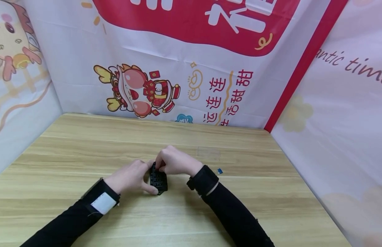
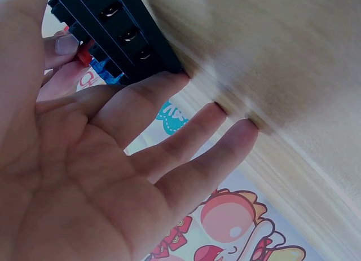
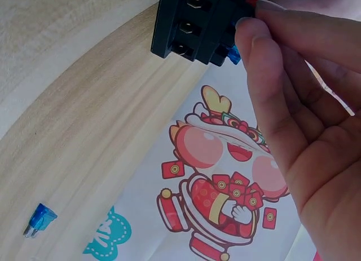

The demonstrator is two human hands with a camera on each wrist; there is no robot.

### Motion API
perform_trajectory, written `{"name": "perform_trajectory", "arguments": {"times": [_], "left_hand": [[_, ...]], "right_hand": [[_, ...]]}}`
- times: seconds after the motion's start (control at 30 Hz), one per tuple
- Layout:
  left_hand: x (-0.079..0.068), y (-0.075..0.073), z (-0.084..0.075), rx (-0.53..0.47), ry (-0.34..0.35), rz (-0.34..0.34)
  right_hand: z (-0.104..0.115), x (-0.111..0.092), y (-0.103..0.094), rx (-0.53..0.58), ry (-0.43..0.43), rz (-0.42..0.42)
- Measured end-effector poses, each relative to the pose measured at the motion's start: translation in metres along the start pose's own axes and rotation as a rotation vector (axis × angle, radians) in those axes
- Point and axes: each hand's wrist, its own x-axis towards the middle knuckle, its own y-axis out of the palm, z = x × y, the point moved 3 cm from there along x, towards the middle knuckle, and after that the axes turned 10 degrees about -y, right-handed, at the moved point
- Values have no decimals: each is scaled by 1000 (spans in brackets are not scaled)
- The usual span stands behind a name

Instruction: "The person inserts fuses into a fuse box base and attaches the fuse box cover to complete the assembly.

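Note:
A black fuse box (image 1: 159, 180) with rows of slots stands on the wooden table, between both hands. My left hand (image 1: 132, 176) holds it by its ends with thumb and index finger; in the left wrist view the other fingers (image 2: 197, 154) reach out with their tips at the tabletop. At the box's far part, my right hand (image 1: 176, 160) pinches a small red blade fuse (image 2: 84, 56) between thumb and index finger, right at the slots. Beside it a blue blade fuse (image 2: 107, 71) sits in the box. The right fingers partly cover the red fuse.
Another blue blade fuse (image 1: 220, 171) lies loose on the table (image 1: 255, 199), right of the right wrist. A printed cloth (image 1: 166, 44) with a cartoon figure hangs behind the table, with further cloths at both sides.

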Motion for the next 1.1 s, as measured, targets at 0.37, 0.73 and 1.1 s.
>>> {"name": "perform_trajectory", "arguments": {"times": [0.37,0.73,1.1], "left_hand": [[0,0,0,-18,-19,7],[0,1,0,-4,-10,5],[0,1,-1,0,2,-12]], "right_hand": [[-2,-3,-5,11,64,9],[-2,-3,-3,21,46,25],[1,-1,1,-26,86,-2]]}}
